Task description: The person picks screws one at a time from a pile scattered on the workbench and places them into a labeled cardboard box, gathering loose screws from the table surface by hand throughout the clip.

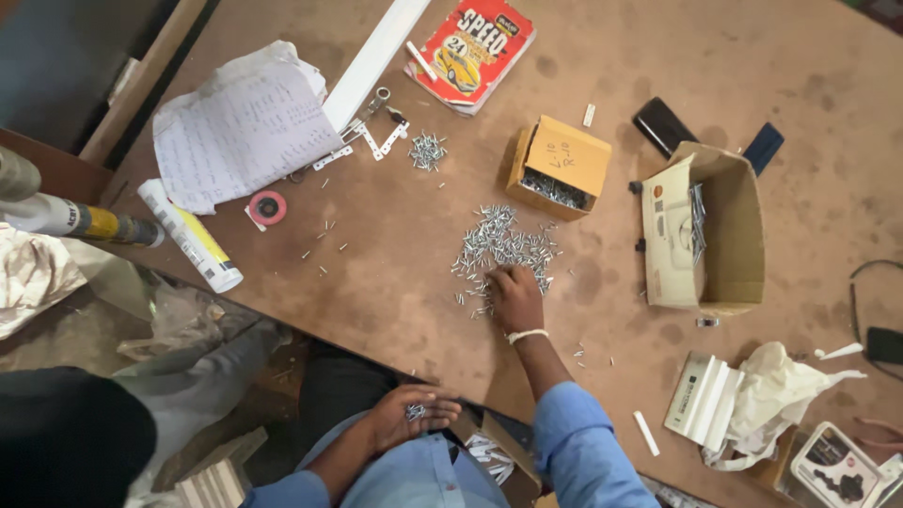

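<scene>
Right hand (515, 293) fingers pressed on loose screws (503, 246) on bench (376, 273); left hand (409, 414) cups some: small, light, slippery, best pinched in clusters.

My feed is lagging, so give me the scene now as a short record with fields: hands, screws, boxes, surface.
right hand: palm down on the near edge of the screw pile
left hand: cupped at the lap, holding a few screws
small box: open, screws inside, beyond the pile
big box: open, on its side, right of the pile
small heap: apart from the pile, near metal brackets
table: brown board, stray screws scattered
</scene>
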The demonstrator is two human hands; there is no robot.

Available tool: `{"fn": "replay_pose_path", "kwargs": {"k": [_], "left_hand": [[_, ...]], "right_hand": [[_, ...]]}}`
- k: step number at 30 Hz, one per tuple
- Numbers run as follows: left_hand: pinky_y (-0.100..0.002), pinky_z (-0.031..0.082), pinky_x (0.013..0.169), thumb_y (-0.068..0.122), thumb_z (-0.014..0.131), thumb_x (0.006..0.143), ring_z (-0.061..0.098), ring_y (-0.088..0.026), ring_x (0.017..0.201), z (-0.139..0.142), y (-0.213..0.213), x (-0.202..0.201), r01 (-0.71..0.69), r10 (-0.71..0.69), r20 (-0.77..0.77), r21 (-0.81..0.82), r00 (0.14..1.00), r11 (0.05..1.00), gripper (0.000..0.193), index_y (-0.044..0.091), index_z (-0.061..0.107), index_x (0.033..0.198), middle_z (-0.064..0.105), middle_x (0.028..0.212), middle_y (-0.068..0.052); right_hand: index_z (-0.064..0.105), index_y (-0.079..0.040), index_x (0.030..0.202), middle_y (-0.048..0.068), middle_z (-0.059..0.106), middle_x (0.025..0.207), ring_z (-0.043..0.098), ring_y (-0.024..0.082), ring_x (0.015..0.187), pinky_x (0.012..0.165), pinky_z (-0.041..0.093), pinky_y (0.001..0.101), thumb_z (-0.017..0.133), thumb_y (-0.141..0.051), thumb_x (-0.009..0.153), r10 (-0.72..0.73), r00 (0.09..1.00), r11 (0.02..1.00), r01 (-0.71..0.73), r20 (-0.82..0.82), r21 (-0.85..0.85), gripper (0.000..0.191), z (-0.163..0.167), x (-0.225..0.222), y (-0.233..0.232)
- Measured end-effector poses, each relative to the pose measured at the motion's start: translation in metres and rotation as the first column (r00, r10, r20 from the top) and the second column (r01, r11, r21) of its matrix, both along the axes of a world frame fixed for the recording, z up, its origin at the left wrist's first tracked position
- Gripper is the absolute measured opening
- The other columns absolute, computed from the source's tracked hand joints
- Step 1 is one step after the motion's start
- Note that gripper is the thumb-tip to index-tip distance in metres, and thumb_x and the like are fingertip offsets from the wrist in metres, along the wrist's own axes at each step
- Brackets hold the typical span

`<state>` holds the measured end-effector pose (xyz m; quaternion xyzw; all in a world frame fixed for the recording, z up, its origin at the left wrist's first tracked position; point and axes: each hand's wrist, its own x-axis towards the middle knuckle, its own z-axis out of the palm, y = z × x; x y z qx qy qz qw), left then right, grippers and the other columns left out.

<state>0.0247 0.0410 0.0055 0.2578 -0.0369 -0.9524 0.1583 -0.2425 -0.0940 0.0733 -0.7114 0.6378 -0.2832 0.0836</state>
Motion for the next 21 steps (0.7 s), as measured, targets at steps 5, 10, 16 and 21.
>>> {"fn": "replay_pose_path", "kwargs": {"k": [5,10,16,21], "left_hand": [[-0.039,0.059,0.098,0.016,0.052,0.099,0.072,-0.029,0.11,-0.002,-0.001,0.001,-0.023,0.022,0.013,0.031,1.0,0.999,0.044,-0.01,0.059,0.134,0.072,0.121,-0.022],[-0.038,0.058,0.1,0.019,0.052,0.1,0.071,-0.028,0.112,-0.007,0.0,0.0,-0.01,0.011,-0.039,0.032,0.999,0.999,0.046,-0.011,0.059,0.135,0.072,0.123,-0.022],[-0.041,0.056,0.103,0.029,0.049,0.102,0.07,-0.032,0.116,-0.004,-0.005,-0.005,-0.089,0.092,-0.019,0.113,0.996,0.99,0.052,-0.012,0.058,0.133,0.071,0.124,-0.024],[-0.042,0.055,0.104,0.035,0.045,0.102,0.068,-0.032,0.118,0.001,-0.011,-0.013,-0.094,0.091,0.035,0.103,0.995,0.99,0.055,-0.008,0.06,0.134,0.071,0.124,-0.024]], "right_hand": [[0.076,-0.011,0.091,0.005,0.07,0.097,0.065,0.026,0.094,0.083,0.053,0.0396,0.074,-0.013,0.084,0.056,0.989,0.998,-0.059,-0.139,-0.021,0.008,0.004,0.001,0.001],[0.075,-0.01,0.086,0.007,0.068,0.095,0.064,0.029,0.09,0.079,0.052,0.0402,0.075,-0.016,0.084,0.039,0.959,0.994,-0.009,-0.28,0.109,0.006,0.007,0.012,-0.009],[0.068,0.0,0.09,0.015,0.062,0.097,0.062,0.029,0.085,0.076,0.051,0.0374,0.068,-0.01,0.087,-0.213,0.944,0.974,0.185,0.254,0.128,0.01,-0.005,-0.005,0.016],[0.065,0.0,0.096,0.007,0.067,0.081,0.062,0.014,0.074,0.067,0.052,0.0317,0.054,-0.009,0.095,-0.393,0.675,0.866,0.043,0.625,0.498,0.014,-0.009,0.014,0.103]]}}
